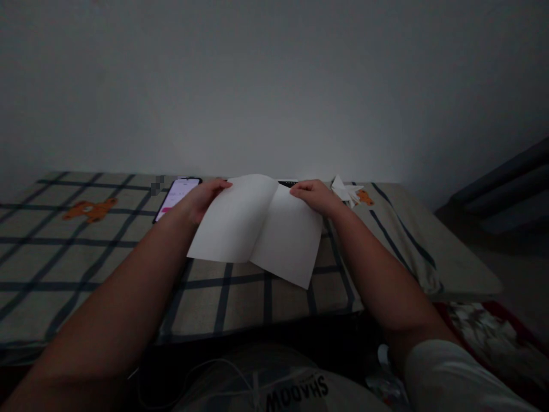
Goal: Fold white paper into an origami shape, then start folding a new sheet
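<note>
A white sheet of paper (257,229) with a crease down its middle is held up over the checked bed cover (64,252). My left hand (201,197) pinches its far left corner. My right hand (315,196) grips its far right corner. The sheet's near edge hangs free just above the cover.
A phone (178,194) with a lit pink screen lies behind my left hand. A dark object (287,183) peeks out behind the paper. Folded white paper shapes (345,190) sit at the back right. The bed's right edge drops to a patterned floor mat (493,337). A wall stands behind.
</note>
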